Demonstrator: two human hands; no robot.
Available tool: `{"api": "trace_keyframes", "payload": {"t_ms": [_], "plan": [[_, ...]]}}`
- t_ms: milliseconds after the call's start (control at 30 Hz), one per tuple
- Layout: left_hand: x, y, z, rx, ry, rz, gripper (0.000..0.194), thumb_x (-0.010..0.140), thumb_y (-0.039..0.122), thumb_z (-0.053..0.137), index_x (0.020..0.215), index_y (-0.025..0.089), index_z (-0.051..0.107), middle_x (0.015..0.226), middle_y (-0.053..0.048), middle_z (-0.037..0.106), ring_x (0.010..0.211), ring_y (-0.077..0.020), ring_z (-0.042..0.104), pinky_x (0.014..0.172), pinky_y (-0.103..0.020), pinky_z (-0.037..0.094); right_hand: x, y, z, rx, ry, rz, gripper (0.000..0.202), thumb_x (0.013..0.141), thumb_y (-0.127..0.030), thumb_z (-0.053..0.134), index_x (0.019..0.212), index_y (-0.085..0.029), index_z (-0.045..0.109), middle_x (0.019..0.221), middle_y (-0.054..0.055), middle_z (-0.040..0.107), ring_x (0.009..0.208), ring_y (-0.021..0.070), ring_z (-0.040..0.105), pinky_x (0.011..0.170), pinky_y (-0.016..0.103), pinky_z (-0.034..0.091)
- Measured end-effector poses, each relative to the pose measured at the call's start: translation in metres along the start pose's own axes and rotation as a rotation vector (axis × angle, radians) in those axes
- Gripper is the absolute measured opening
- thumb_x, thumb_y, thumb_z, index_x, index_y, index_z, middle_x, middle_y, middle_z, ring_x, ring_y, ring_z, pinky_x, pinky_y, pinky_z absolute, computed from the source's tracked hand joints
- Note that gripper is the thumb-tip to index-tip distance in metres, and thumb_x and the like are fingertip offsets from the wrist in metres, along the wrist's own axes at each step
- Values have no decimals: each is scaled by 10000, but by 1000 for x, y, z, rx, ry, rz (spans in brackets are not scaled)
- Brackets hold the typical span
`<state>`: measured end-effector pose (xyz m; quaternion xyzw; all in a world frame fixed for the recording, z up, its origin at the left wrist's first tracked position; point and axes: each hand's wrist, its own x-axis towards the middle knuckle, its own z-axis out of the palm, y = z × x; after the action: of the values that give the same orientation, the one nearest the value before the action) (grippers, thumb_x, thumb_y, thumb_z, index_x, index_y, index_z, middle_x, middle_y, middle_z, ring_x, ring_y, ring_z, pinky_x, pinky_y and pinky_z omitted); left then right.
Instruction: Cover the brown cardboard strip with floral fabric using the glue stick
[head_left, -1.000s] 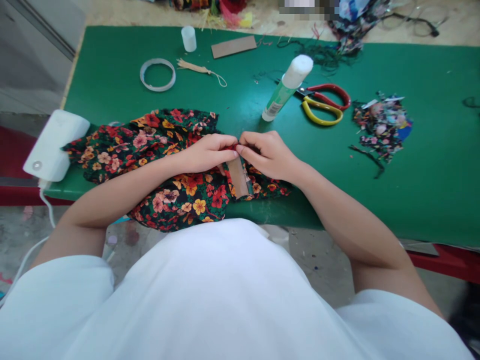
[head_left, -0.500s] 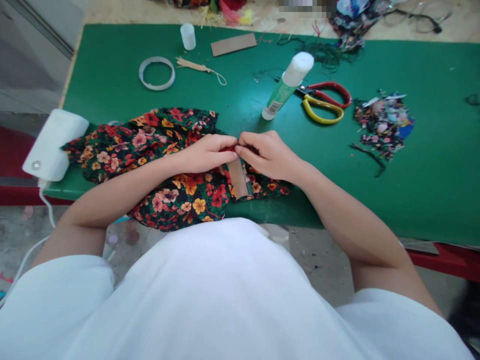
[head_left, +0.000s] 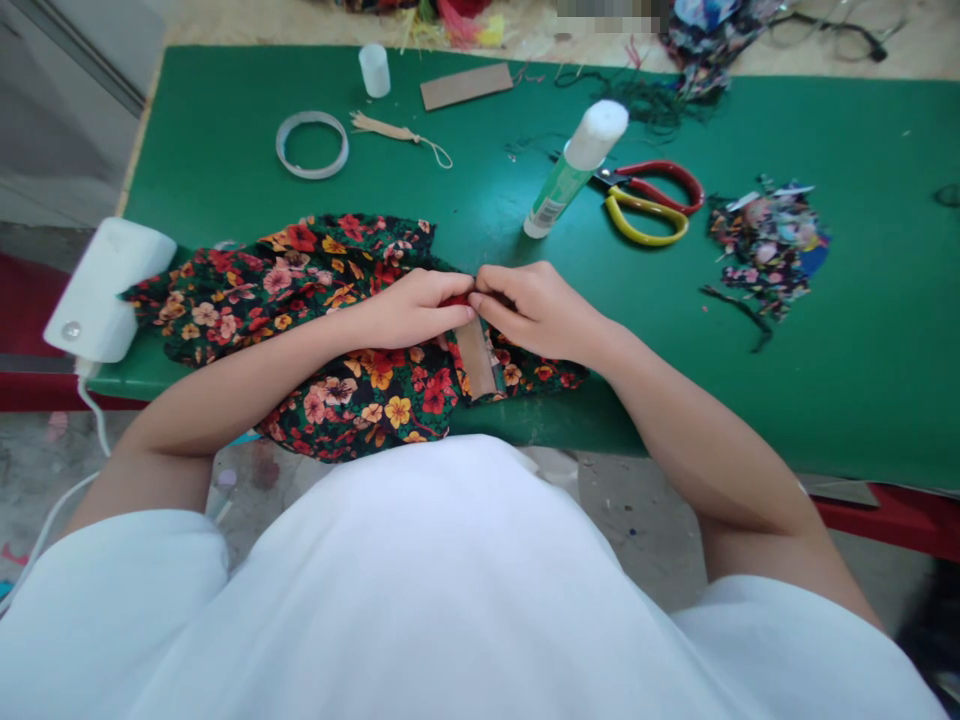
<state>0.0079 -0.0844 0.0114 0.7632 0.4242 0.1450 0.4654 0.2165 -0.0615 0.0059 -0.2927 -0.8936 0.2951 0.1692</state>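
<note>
A dark floral fabric (head_left: 360, 400) with red, pink and yellow flowers lies bunched on the green tabletop and hangs over its near edge. On it rests a brown cardboard strip (head_left: 476, 360), with fabric along its sides. My left hand (head_left: 431, 305) pinches the fabric at the strip's far end. Right beside it, my right hand (head_left: 529, 305) pinches the same spot, fingertips nearly touching those of the left. Exactly what lies between the fingertips is hidden. Beyond my right hand stands a glue stick (head_left: 566, 180), its cap off.
Scissors (head_left: 649, 205) with red and yellow handles lie behind the glue stick. Fabric scraps (head_left: 772, 245) are heaped to the right. Farther back are a tape ring (head_left: 313, 145), a white cap (head_left: 375, 70), a tassel (head_left: 397, 130) and another cardboard strip (head_left: 466, 87). A white corded device (head_left: 112, 290) sits left.
Both hands stay pinched at the same place on the fabric. Only a very slight shift of the whole view shows.
</note>
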Motion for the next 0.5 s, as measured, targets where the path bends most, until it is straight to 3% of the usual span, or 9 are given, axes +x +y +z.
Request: {"api": "trace_keyframes", "payload": {"t_ms": [500], "plan": [[0, -2, 0, -19, 22, 20, 187, 897, 333, 550, 792, 179, 544, 712, 43, 505, 694, -103, 482, 656, -237, 419, 0, -1, -1, 3, 5, -10, 259, 985, -260, 490, 746, -233, 392, 621, -38, 412, 591, 125, 357, 634, 292, 258]]}}
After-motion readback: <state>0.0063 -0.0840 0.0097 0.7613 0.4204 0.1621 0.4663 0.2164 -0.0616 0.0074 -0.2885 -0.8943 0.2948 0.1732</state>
